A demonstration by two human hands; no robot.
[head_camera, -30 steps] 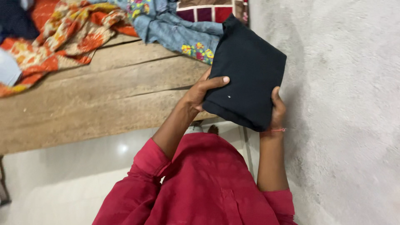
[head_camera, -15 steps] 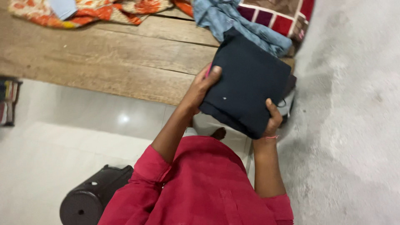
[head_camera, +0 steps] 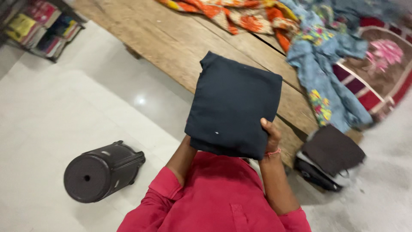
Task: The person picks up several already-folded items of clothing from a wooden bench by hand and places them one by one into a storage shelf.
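I hold a folded dark navy cloth (head_camera: 234, 105) up in front of my chest with both hands. My right hand (head_camera: 270, 133) grips its lower right corner, thumb lying on the top face, with a red thread around the wrist. My left hand (head_camera: 187, 142) is tucked under the cloth's lower left edge, so only the wrist shows. The cloth hangs above the near edge of a long wooden platform (head_camera: 171, 43). My sleeves and shirt are red.
An orange floral cloth (head_camera: 240, 15) and a blue floral garment (head_camera: 322, 68) lie on the platform, beside a maroon patterned mat (head_camera: 377, 73). A dark brown folded cloth (head_camera: 332, 150) rests on a bag at right. A black stool (head_camera: 101, 172) lies tipped on the white floor. Books (head_camera: 43, 25) fill a shelf at top left.
My left hand has slid from the cloth's top face to underneath it. The view has swung left, bringing the stool and bookshelf in. The cloth stays held in both hands.
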